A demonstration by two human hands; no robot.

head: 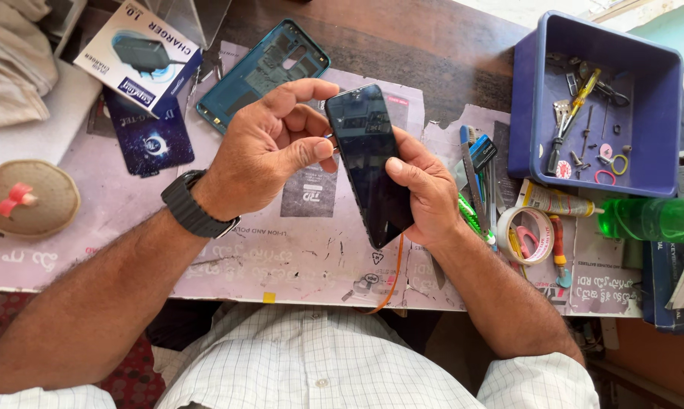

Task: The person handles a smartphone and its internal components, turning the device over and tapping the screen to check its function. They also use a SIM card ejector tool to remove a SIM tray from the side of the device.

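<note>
A worn paper mat (296,250) covers the wooden counter (433,53). A blue tray (524,113) of small tools stands at the right. A white box (134,57) with a dark charger pictured on it lies at the upper left, above a dark blue card (151,140). Over the mat, the left hand (270,148) and right hand (425,189) close their fingers on the edges of a black phone (368,163).
</note>
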